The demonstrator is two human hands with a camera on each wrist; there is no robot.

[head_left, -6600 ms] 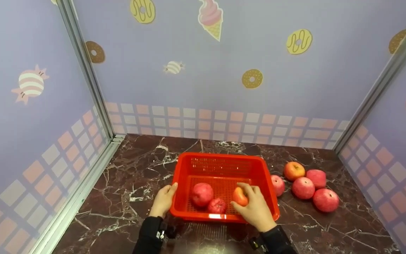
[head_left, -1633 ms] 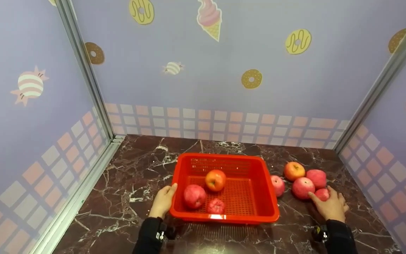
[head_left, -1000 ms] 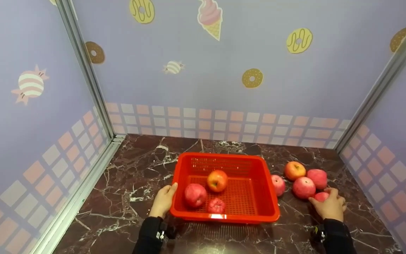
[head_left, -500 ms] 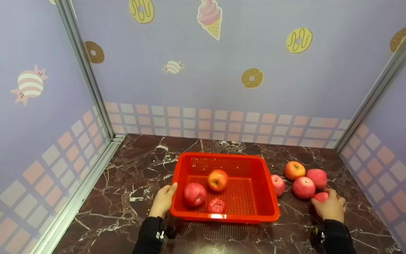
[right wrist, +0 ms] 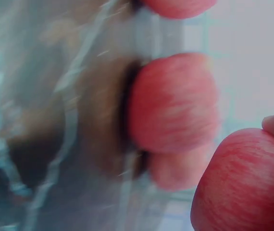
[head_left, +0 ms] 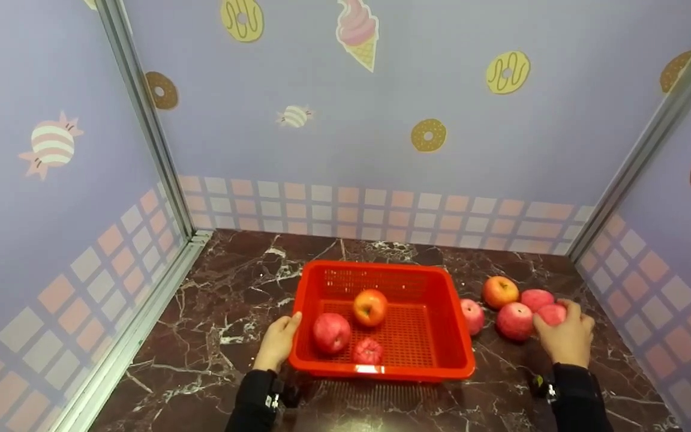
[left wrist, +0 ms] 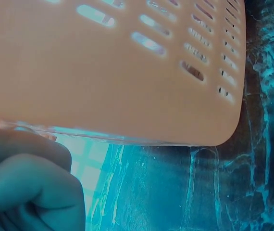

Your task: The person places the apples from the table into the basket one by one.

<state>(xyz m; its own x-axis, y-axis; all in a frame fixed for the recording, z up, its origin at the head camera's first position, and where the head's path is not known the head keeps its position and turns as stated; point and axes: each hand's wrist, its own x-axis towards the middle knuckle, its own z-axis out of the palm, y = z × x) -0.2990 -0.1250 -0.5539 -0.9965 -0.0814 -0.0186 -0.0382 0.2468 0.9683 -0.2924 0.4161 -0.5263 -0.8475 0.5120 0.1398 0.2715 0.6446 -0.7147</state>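
My right hand point(head_left: 567, 339) grips a pinkish-red apple point(head_left: 552, 314) among the loose fruit on the right. In the right wrist view that apple point(right wrist: 245, 185) is close to the camera, a fingertip on it, clear of the countertop. My left hand point(head_left: 276, 343) holds the left rim of the red plastic basket point(head_left: 405, 373); its curled fingers point(left wrist: 36, 183) show beside the basket's slotted wall in the left wrist view. Inside the basket lie a red apple point(head_left: 332, 333), an orange-red apple point(head_left: 370, 308) and a smaller ribbed red fruit point(head_left: 367, 351).
Right of the basket sit an orange-yellow apple point(head_left: 500, 293), a pink apple point(head_left: 514, 321), another behind it point(head_left: 537, 299) and one by the basket's wall point(head_left: 472, 317), partly hidden. Patterned panels point(head_left: 345, 150) enclose the dark marble countertop point(head_left: 225, 300) at back and sides.
The right hand put the orange-red apple into the basket, moved right and took hold of the front right apple, which has now risen slightly. The left hand stays on the basket.
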